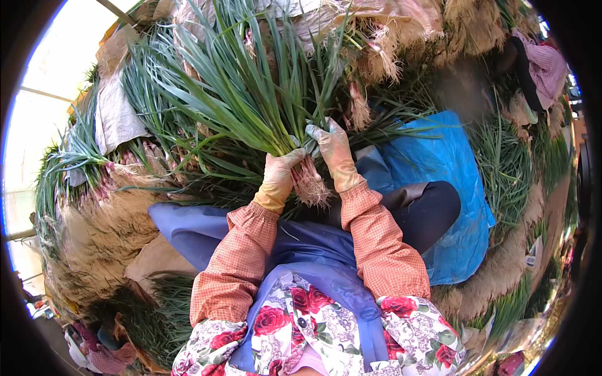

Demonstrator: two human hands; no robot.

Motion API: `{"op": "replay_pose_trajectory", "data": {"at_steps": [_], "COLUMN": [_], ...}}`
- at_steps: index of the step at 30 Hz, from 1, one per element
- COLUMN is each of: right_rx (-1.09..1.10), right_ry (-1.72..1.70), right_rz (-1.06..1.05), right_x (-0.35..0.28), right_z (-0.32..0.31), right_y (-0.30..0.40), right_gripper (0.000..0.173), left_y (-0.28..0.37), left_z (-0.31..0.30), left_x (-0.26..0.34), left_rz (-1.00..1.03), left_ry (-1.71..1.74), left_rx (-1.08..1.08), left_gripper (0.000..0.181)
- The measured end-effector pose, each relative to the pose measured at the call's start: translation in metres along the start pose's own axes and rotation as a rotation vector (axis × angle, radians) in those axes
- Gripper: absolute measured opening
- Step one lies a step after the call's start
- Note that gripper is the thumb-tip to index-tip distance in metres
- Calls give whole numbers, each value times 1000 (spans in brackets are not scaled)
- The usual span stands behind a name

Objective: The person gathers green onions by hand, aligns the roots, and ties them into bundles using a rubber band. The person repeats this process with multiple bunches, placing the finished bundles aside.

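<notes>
A bunch of green garlic plants (277, 113) is held over my lap, leaves fanned away from me and pale pinkish bulbs with shaggy roots (310, 185) pointing towards me. My left hand (282, 171), in a stained thin glove, grips the stems just above the bulbs. On the other side, my gloved right hand (334, 148) closes its thumb and fingers at the stems; its exact hold is partly hidden by the leaves. Loose roots and bulbs (358, 108) lie beyond my right hand. Under the bunch, more leaves (225, 185) cover the ground before my crossed legs.
A blue plastic sheet (437, 188) spreads by my right knee. Root-side-out stacks (103, 230) of plants rise at left, with pale sacking (117, 113) over some. Another person's checked sleeve (545, 70) shows at upper right; a person (103, 350) sits at lower left.
</notes>
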State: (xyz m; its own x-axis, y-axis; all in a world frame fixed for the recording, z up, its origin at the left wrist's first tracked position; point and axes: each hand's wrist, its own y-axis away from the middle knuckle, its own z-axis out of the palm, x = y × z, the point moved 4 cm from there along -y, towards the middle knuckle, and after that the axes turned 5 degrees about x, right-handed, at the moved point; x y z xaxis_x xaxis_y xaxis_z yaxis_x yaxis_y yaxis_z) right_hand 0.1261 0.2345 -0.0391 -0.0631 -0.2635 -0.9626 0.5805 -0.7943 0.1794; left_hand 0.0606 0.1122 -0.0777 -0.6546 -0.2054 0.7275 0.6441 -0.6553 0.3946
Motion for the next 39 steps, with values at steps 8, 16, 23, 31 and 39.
{"op": "replay_pose_trajectory", "data": {"at_steps": [8, 16, 23, 31, 39], "right_rx": [-151, -115, -45, -449, -137], "right_ry": [125, -150, -944, -79, -518], "right_rz": [72, -124, 86, 540, 534], "right_x": [20, -5, -24, -10, 9], "right_z": [24, 18, -5, 58, 51], "right_y": [-15, 6, -33, 22, 38], "right_gripper": [32, 35, 46, 13, 35], "left_y": [22, 24, 48, 56, 48], "left_z": [6, 1, -4, -15, -24], "left_x": [11, 20, 40, 35, 27], "left_rz": [-33, 28, 37, -131, -33], "left_ry": [-17, -51, 83, 3, 107], "left_rx": [-69, 112, 79, -204, 14], "left_gripper": [17, 20, 11, 26, 17]}}
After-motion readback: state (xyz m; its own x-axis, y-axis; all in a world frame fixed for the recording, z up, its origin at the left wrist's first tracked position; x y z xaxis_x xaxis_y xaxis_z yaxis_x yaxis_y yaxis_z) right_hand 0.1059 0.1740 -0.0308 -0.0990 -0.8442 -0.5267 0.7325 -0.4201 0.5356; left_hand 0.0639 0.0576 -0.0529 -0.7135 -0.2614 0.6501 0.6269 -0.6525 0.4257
